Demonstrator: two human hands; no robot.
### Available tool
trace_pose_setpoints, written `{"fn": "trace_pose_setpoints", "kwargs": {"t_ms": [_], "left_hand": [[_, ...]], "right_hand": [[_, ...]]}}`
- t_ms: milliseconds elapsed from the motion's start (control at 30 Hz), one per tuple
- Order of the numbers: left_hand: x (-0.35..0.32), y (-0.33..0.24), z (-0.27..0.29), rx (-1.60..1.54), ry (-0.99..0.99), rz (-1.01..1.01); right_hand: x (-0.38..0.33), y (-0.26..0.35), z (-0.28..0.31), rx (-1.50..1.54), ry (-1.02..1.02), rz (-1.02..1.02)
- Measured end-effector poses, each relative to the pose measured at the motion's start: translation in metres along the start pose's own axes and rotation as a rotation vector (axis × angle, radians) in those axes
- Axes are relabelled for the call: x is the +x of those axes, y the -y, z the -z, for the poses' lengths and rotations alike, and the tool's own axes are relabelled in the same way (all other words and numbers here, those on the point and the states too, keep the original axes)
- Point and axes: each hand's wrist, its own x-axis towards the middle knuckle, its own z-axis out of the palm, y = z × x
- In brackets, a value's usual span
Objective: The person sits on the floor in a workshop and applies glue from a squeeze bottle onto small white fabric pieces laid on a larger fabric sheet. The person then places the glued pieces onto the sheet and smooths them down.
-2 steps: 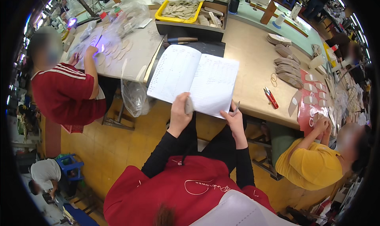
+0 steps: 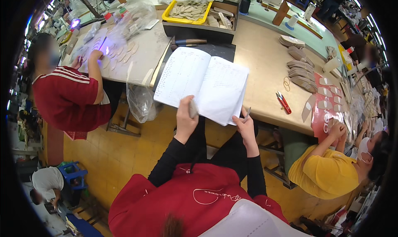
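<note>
notebook [image 2: 203,84] open, white ruled pages

Open notebook [image 2: 203,85] — its lower edge is lying behind the left hand [image 2: 185,120] and right hand [image 2: 244,129], and its handwritten rows are showing too small to read. Small grey object in the left hand and thin pen-like item in the right — both are staying mostly covered by fingers, kind not discernible.

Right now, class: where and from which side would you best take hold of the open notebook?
Take the open notebook by its near bottom edge, one hand per page, coming from below. It hangs over the table edge there, and the left hand and right hand already sit there.
</note>
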Motion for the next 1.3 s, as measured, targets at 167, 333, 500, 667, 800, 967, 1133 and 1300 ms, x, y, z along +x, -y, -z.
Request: {"fn": "trace_pose_setpoints", "kwargs": {"t_ms": [167, 333, 500, 667, 800, 967, 1133, 1300], "left_hand": [[0.005, 0.031, 0.018, -0.089, -0.286, 0.374], [0.009, 0.05, 0.033, -0.2, -0.48, 0.583], [-0.005, 0.032, 0.029, -0.226, -0.602, 0.57], [-0.022, 0.002, 0.01, -0.19, -0.597, 0.131], [-0.017, -0.017, -0.012, -0.414, -0.402, 0.035], [0.032, -0.02, -0.05, -0.382, -0.24, -0.11], [0.055, -0.007, -0.064, -0.216, -0.008, 0.116], [0.047, -0.001, -0.059, -0.277, 0.081, 0.077]], "right_hand": [[-0.012, -0.027, 0.013, 0.162, -0.059, -0.015], [-0.016, -0.073, 0.037, 0.105, -0.227, 0.001], [-0.026, -0.128, 0.056, -0.775, -0.44, 0.2], [-0.031, -0.164, 0.058, -1.058, -0.41, 0.154], [-0.016, -0.172, 0.058, -1.041, -0.481, 0.163], [-0.002, -0.173, 0.063, -1.009, -0.536, 0.1], [-0.003, -0.175, 0.067, -0.963, -0.546, 0.099], [-0.003, -0.177, 0.066, -0.916, -0.584, 0.113]]}}
